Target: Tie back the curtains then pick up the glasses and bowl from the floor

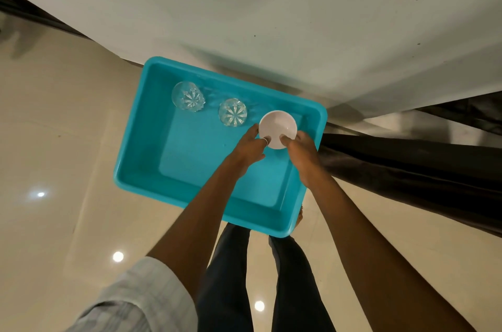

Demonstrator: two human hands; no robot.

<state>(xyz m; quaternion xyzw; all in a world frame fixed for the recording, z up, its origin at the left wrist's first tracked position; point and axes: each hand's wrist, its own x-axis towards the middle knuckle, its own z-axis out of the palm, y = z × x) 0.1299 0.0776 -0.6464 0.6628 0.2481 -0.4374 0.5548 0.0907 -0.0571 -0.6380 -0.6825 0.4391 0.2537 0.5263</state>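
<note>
- Both cut-glass tumblers stand in the turquoise tub (141, 157), so that part looks done: 1 tumbler (232, 112) is just left of the left hand's fingers (254, 130), the other tumbler (188, 96) further left, near the tub's far wall.
- The white bowl (277, 125) is off the floor (68, 141), held between the 2 hands over the tub's far right corner. Whether it touches the tub's bottom cannot be told. Settling it there seems to be the step in hand, and the last 1 left.
- The dark curtain (407, 163) lies in gathered folds right of the right hand. No tie shows, so that step cannot be confirmed.
- The left hand (248, 149) pinches the bowl's near-left rim, thumb on top and fingers curled round the outside.
- The right hand (301, 160) pinches the near-right rim, thumb tip over the edge and fingers curled behind the bowl's side.
- Both forearms reach forward and down, converging on the bowl.
</note>
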